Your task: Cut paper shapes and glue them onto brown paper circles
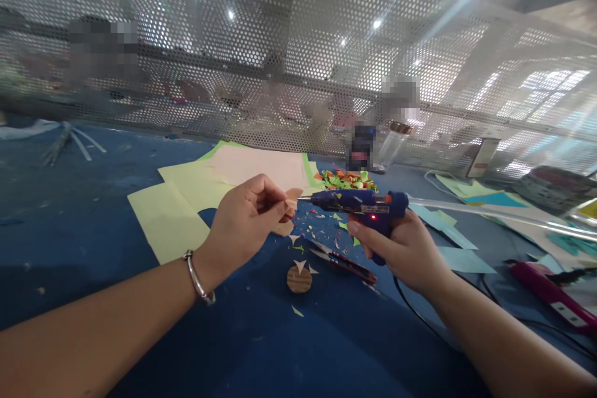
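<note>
My right hand (pixel 405 245) is wrapped round the handle of a blue hot glue gun (pixel 359 202), whose small red light is lit. A long clear glue stick (pixel 466 208) runs out of its back end. Pinched in the fingertips of my left hand (pixel 247 214) is a small peach paper piece (pixel 293 196); the nozzle tip points left and meets or nearly meets it. Below, a round cardboard disc (pixel 299 280) lies on the blue table with a pale pointed paper scrap on its upper edge. Scissors (pixel 345 263) lie under the glue gun.
Yellow paper sheets (pixel 163 214) and a pale pink sheet (pixel 261 165) lie behind my left hand. Paper clippings (pixel 347 180) are heaped at the back. Blue paper (pixel 466 260), a magenta power strip (pixel 553 295) and black cables lie right. A perforated metal screen (pixel 280 99) borders the table.
</note>
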Action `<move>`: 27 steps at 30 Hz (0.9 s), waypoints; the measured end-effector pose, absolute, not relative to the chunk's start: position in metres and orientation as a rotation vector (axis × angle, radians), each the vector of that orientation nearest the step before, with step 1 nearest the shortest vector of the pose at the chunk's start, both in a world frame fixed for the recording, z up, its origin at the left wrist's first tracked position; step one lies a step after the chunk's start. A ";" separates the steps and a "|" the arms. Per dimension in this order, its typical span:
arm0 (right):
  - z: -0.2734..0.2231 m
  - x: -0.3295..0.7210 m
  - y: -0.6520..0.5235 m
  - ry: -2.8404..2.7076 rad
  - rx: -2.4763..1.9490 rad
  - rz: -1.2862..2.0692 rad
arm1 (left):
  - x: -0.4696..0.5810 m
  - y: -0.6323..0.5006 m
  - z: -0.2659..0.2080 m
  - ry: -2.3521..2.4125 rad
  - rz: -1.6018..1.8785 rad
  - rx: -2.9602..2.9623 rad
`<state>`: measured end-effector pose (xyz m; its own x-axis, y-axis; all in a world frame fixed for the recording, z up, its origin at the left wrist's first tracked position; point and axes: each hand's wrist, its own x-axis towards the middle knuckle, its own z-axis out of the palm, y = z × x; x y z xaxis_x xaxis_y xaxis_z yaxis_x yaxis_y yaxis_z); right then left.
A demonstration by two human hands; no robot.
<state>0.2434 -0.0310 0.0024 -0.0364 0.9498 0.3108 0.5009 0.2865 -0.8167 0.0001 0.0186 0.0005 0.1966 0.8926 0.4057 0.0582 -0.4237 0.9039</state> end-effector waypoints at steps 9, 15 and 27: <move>0.003 0.242 -0.031 -1.815 -1.343 0.428 | 0.002 0.016 -0.001 0.865 1.302 1.713; 0.000 0.245 -0.030 -1.840 -1.375 0.378 | 0.003 0.016 -0.003 0.885 1.291 1.688; -0.001 0.247 -0.030 -1.884 -1.435 0.282 | 0.001 0.016 -0.005 0.873 1.295 1.736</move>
<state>0.2466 -0.0299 -0.0011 -0.1016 0.9019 0.4198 0.7397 0.3507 -0.5744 0.0014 0.0161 -0.0048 0.2429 0.8705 0.4280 0.0701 -0.4558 0.8873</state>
